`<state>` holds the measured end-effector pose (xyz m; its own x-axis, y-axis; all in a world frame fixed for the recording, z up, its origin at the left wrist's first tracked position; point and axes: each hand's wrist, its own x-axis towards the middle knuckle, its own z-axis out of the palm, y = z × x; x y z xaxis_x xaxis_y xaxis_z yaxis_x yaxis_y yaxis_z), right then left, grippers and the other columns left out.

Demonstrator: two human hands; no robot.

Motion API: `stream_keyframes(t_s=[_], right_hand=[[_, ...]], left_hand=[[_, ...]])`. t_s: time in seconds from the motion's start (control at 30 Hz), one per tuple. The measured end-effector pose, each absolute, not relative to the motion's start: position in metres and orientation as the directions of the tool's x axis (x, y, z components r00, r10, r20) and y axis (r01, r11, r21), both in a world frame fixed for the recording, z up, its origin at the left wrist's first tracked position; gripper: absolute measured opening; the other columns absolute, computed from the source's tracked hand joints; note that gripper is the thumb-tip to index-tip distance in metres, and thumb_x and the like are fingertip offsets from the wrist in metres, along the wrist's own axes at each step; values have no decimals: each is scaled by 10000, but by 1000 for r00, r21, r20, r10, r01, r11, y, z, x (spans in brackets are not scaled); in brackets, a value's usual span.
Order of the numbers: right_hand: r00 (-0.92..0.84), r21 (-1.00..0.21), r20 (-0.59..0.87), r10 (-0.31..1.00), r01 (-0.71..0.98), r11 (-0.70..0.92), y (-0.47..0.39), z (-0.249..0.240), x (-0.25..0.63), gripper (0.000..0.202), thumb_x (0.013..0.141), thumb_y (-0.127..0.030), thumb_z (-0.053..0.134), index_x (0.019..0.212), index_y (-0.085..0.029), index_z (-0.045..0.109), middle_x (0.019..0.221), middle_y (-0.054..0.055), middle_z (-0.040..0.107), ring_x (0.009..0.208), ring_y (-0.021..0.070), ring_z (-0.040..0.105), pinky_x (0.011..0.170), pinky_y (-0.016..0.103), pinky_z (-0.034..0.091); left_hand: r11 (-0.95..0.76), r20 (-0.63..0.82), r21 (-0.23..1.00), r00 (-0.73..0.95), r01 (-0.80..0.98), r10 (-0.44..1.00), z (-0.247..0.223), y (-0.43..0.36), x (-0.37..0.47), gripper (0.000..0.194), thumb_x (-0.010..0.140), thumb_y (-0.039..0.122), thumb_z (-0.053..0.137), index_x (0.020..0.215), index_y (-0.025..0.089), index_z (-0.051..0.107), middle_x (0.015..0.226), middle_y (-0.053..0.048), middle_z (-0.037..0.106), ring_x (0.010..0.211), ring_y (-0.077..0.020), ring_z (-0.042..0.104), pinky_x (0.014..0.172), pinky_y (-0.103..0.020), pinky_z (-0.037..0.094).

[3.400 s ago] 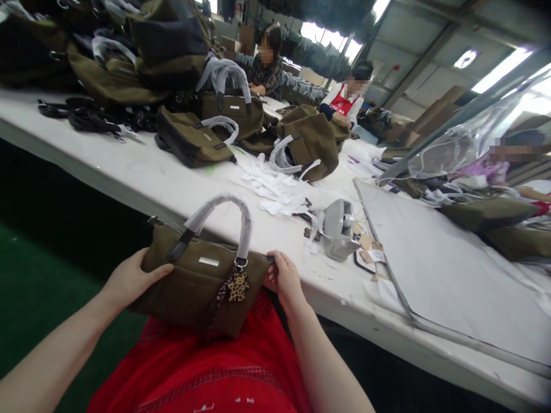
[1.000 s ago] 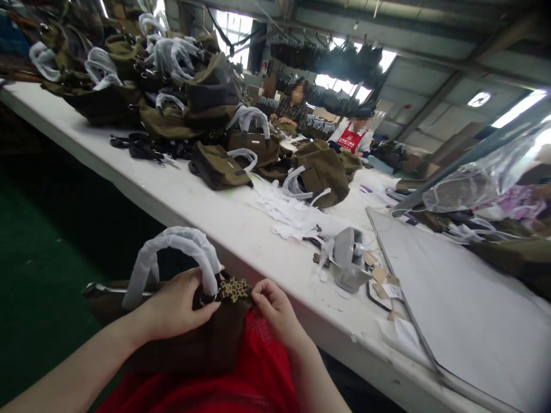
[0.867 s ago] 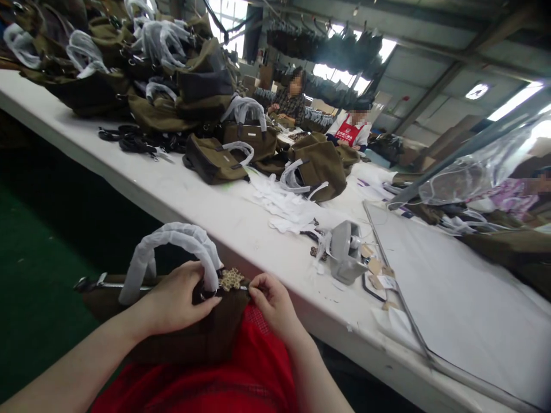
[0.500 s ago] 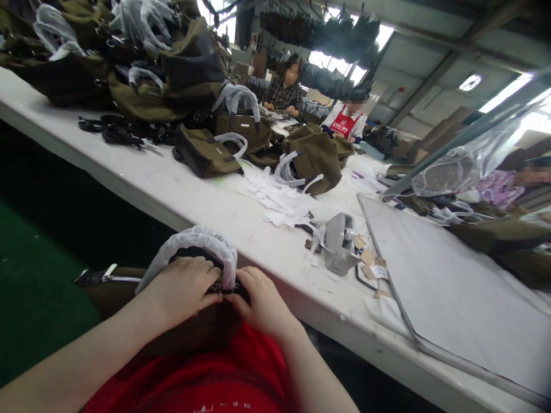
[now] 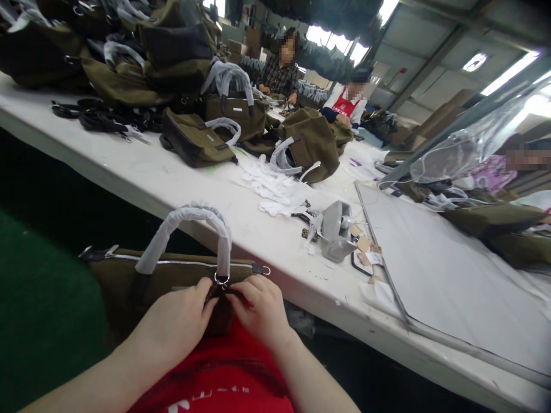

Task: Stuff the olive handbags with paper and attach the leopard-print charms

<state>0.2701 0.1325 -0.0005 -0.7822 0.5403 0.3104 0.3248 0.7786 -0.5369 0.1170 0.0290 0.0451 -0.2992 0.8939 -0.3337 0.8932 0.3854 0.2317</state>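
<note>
An olive-brown handbag (image 5: pixel 172 272) with a silver zipper along its top rests against my front, just off the table edge. Its handle (image 5: pixel 189 215) is wrapped in white film and stands up in an arch. A metal ring (image 5: pixel 221 279) sits at the handle's right foot. Just below that ring, my left hand (image 5: pixel 183 312) pinches a dark patterned strip (image 5: pixel 212 293). Close beside it my right hand (image 5: pixel 262 307) is closed, its thumb and fingers pinching the strip's other side. My fingers hide most of the strip.
On the white table (image 5: pixel 142 166) lie a heap of similar bags (image 5: pixel 172 57), black straps (image 5: pixel 103 117), white wrapping scraps (image 5: pixel 275 189) and a grey plastic holder (image 5: pixel 338 232). A framed board (image 5: pixel 451 275) lies at right. Co-workers (image 5: pixel 282 71) are across the table.
My hands have moved down from over the bag's top to below the ring, uncovering the zipper and ring. The handle leans less over my hands, and the view has shifted slightly.
</note>
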Motion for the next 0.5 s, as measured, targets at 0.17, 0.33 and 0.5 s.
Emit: stream_keyframes(t_s=[0.17, 0.33, 0.5], right_hand=[[-810, -512, 289, 510, 320, 797, 129, -2, 270, 73, 915, -277, 638, 889, -220, 676, 806, 8, 672, 765, 165, 591, 706, 286, 405], [-818, -467, 290, 496, 331, 820, 129, -2, 269, 76, 911, -275, 635, 867, -219, 661, 781, 3, 662, 743, 163, 581, 678, 289, 398], [-846, -403, 344, 408, 259, 878, 127, -10, 272, 136, 897, -369, 644, 910, -235, 657, 804, -19, 687, 741, 149, 599, 655, 277, 414]], left_hand=[[254, -152, 352, -213, 901, 965, 40, 16, 114, 286, 992, 351, 378, 1028, 205, 621, 887, -88, 745, 765, -299, 728, 676, -443, 576], [253, 580, 186, -314, 949, 752, 80, 51, 66, 618, 905, 403, 569, 1421, 105, 407, 1508, -224, 418, 1378, -423, 420, 1136, -580, 364], [102, 211, 353, -185, 930, 960, 103, 119, 17, 590, 798, 400, 617, 1293, 85, 554, 1299, -183, 622, 1197, -416, 586, 1044, -563, 444]])
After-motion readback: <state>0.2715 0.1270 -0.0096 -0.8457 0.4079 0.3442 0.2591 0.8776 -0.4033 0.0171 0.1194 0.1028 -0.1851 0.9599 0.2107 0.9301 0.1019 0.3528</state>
